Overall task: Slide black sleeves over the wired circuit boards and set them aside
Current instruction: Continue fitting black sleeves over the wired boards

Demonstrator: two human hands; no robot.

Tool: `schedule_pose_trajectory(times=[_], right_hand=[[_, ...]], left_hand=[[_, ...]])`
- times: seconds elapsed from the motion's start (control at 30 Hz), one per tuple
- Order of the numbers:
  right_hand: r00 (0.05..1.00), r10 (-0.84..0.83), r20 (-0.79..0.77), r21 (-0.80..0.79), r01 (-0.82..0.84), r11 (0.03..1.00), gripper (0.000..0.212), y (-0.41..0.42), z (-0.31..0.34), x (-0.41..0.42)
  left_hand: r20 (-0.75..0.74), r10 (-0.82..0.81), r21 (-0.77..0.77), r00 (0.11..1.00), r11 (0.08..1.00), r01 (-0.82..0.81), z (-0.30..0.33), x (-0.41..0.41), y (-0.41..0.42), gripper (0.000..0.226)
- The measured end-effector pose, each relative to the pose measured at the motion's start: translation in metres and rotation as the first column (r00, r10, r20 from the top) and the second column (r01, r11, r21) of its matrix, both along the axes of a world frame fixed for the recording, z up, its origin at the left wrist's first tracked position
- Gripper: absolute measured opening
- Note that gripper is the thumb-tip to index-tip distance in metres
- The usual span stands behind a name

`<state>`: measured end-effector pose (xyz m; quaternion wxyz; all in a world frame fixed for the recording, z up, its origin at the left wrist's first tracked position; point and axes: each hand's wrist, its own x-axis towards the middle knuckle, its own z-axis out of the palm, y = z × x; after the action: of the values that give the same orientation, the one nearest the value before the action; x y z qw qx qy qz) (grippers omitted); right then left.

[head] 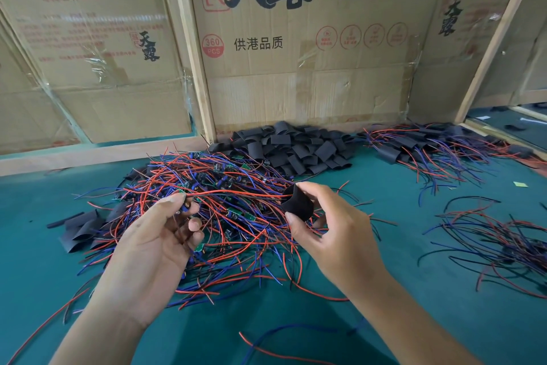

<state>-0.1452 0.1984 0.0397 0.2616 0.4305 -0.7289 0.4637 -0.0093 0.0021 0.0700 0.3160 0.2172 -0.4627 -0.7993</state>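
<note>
Above the green table (414, 290), the right hand (334, 234) pinches a black sleeve (297, 204) between thumb and fingers, while the left hand (159, 243) grips a wired circuit board (185, 207) over the tangled board pile (225, 201). Loose sleeves (296, 148) lie heaped behind, against cardboard.

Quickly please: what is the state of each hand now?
Left hand: closed, gripping a small circuit board with red and blue wires.
Right hand: closed, pinching a short black tubular sleeve.
</note>
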Motion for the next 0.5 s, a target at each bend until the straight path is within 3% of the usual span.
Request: schedule_pose_trajectory(times=[0.1,0.23,0.37,0.5], right_hand=[[0.998,0.014,-0.057,0.034,-0.013,0.999,0.037,0.001,0.000,0.000],[0.980,0.053,-0.194,0.118,-0.030,0.993,0.036,-0.001,0.002,0.004],[0.958,0.112,-0.263,0.181,-0.065,0.981,0.035,-0.004,0.004,0.010],[0.962,0.226,-0.152,0.217,-0.190,0.957,0.039,-0.002,0.006,0.018]], left_hand=[[-0.057,-0.007,-0.222,0.998,0.975,-0.006,0.001,0.010,0.009,0.016],[-0.006,0.032,-0.612,0.999,0.791,-0.029,0.004,0.017,0.018,0.017],[0.069,0.067,-0.767,0.995,0.642,0.010,0.000,0.013,0.025,0.030],[0.107,0.055,-0.844,0.993,0.532,0.061,-0.008,0.013,0.028,0.041]])
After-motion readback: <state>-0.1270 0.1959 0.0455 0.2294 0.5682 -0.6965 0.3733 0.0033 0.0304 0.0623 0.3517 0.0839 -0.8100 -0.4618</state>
